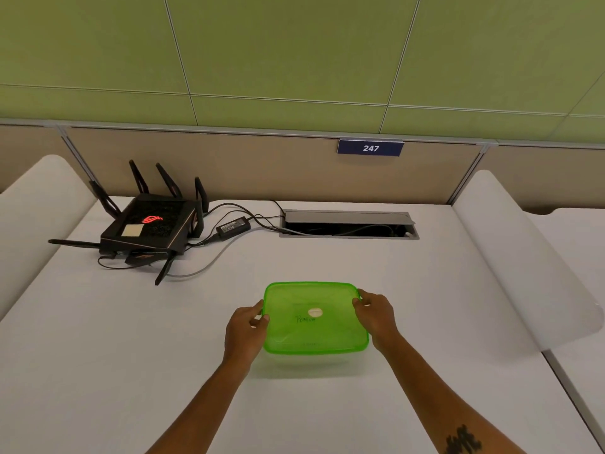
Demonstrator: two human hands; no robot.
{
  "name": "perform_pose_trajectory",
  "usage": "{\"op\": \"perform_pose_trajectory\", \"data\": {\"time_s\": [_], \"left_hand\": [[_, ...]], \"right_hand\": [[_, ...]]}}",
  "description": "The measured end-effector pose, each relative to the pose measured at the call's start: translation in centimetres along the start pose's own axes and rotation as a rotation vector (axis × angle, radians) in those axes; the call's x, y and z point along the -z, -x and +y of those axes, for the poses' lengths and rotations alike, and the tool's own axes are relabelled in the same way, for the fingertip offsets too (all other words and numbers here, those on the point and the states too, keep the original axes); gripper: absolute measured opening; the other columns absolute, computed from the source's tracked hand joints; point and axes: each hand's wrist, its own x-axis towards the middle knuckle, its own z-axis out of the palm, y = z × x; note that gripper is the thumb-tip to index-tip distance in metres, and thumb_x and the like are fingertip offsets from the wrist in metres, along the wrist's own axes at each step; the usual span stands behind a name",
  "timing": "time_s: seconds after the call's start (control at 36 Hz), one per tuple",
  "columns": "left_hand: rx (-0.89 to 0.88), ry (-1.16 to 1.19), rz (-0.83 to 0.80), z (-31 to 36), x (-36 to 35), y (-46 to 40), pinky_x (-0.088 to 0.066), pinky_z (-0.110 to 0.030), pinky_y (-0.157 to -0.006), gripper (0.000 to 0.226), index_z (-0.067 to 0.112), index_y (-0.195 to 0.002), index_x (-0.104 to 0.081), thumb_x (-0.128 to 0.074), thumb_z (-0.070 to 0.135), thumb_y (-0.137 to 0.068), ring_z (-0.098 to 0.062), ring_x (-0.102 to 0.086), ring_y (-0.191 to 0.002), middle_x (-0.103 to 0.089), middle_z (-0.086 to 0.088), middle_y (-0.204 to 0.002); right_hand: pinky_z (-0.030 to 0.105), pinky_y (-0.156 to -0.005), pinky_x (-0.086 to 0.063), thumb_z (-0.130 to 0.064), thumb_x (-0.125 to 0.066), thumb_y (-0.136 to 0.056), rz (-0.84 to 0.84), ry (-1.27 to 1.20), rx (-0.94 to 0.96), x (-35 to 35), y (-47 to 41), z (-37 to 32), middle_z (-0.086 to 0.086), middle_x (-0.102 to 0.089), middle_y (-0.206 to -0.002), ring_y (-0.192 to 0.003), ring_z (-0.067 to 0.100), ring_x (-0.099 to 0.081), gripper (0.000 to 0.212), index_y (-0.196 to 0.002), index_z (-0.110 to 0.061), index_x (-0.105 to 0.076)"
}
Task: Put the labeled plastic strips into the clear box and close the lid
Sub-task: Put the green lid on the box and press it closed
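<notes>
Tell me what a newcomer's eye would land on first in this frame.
The bright green translucent plastic lid at the centre of the white table, gripped at its sides by the left hand and right hand. Next, the black multi-antenna router with its glowing red logo at far left, and the blue sign reading 247 on the partition.

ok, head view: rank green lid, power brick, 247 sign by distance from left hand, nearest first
1. green lid: held at its left edge by the left hand.
2. power brick: farther back, beside the router.
3. 247 sign: on the back partition, farthest.
</notes>
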Motion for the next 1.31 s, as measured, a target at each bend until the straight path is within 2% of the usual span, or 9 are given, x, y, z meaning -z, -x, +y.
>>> {"op": "perform_pose_trajectory", "data": {"time_s": [0.22,0.36,0.44,0.56,0.64,0.75,0.89,1.08,1.31], "left_hand": [[0.026,0.033,-0.013,-0.5,0.4,0.4,-0.051,-0.028,-0.078,0.037,0.031,-0.130,-0.072,-0.071,0.019,-0.094,-0.013,-0.070,-0.090,-0.068,-0.001,-0.111],[0.059,0.092,-0.031,-0.8,0.4,0.3,-0.058,-0.036,-0.084,0.040,0.028,-0.133,-0.069,-0.072,0.019,-0.094,-0.019,-0.072,-0.092,-0.071,-0.003,-0.115],[0.100,0.142,-0.025,-0.8,0.3,0.3,-0.055,-0.030,-0.078,0.049,0.017,-0.141,-0.062,-0.073,0.016,-0.094,-0.020,-0.070,-0.091,-0.071,-0.004,-0.116],[0.158,0.193,-0.037,-0.6,0.3,0.5,-0.053,-0.028,-0.072,0.044,0.013,-0.137,-0.063,-0.073,0.014,-0.094,-0.020,-0.069,-0.087,-0.072,-0.003,-0.111],[0.187,0.220,-0.049,-0.9,0.4,0.5,-0.060,-0.040,-0.082,0.035,0.013,-0.129,-0.068,-0.073,0.013,-0.094,-0.029,-0.073,-0.097,-0.074,-0.004,-0.110],[0.207,0.259,-0.070,-1.0,0.4,0.6,-0.061,-0.052,-0.090,0.029,0.013,-0.124,-0.070,-0.072,0.013,-0.095,-0.032,-0.074,-0.097,-0.074,-0.002,-0.104],[0.216,0.275,-0.099,-1.3,0.5,0.8,-0.061,-0.055,-0.089,0.025,0.014,-0.121,-0.072,-0.071,0.014,-0.096,-0.033,-0.075,-0.096,-0.075,-0.003,-0.105],[0.214,0.290,-0.097,-0.6,0.9,1.5,-0.063,-0.052,-0.082,0.022,0.017,-0.119,-0.072,-0.070,0.017,-0.097,-0.035,-0.074,-0.096,-0.072,-0.011,-0.105],[0.243,0.249,-0.093,-0.4,1.0,2.4,-0.063,-0.044,-0.074,0.020,0.018,-0.113,-0.070,-0.067,0.031,-0.099,-0.022,-0.068,-0.088,-0.068,-0.005,-0.105]], "right_hand": [[0.022,-0.064,-0.038,-0.016,-0.060,-0.101,0.016,0.008,0.052,-0.2,-0.1,0.5,0.005,-0.062,-0.094,-0.086,0.019,-0.055,0.033,-0.133,-0.012,-0.069],[0.025,-0.077,-0.036,-0.018,-0.060,-0.102,0.026,-0.041,0.030,-0.5,-0.1,1.2,0.010,-0.062,-0.102,-0.091,0.026,-0.059,0.031,-0.130,-0.009,-0.070],[0.027,-0.086,-0.039,-0.026,-0.059,-0.103,0.033,-0.028,0.032,-1.0,-0.4,1.9,0.013,-0.062,-0.117,-0.099,0.020,-0.056,0.039,-0.140,-0.016,-0.064],[0.033,-0.095,-0.044,-0.030,-0.057,-0.104,0.041,-0.024,0.034,-1.7,-0.7,2.8,0.014,-0.060,-0.117,-0.112,0.027,-0.061,0.042,-0.145,-0.021,-0.058],[0.032,-0.092,-0.043,-0.029,-0.056,-0.104,0.055,0.006,0.057,-2.0,-0.7,3.2,0.016,-0.059,-0.115,-0.111,0.029,-0.060,0.042,-0.145,-0.020,-0.057],[0.034,-0.086,-0.042,-0.028,-0.054,-0.105,0.070,0.040,0.082,-2.6,-0.6,3.8,0.021,-0.063,-0.106,-0.111,0.033,-0.058,0.033,-0.128,-0.010,-0.068],[0.033,-0.074,-0.038,-0.029,-0.050,-0.106,0.103,0.053,0.129,-2.8,-0.4,4.3,0.009,-0.055,-0.081,-0.097,0.030,-0.057,0.028,-0.105,-0.010,-0.071],[0.032,-0.074,-0.037,-0.028,-0.048,-0.107,0.120,0.027,0.127,-3.0,-0.5,4.6,0.014,-0.058,-0.087,-0.090,0.026,-0.055,0.027,-0.102,-0.014,-0.071],[0.033,-0.073,-0.040,-0.033,-0.046,-0.107,0.152,0.014,0.137,-3.3,-0.3,4.8,0.011,-0.059,-0.090,-0.085,0.021,-0.056,0.030,-0.094,-0.018,-0.068]]}}
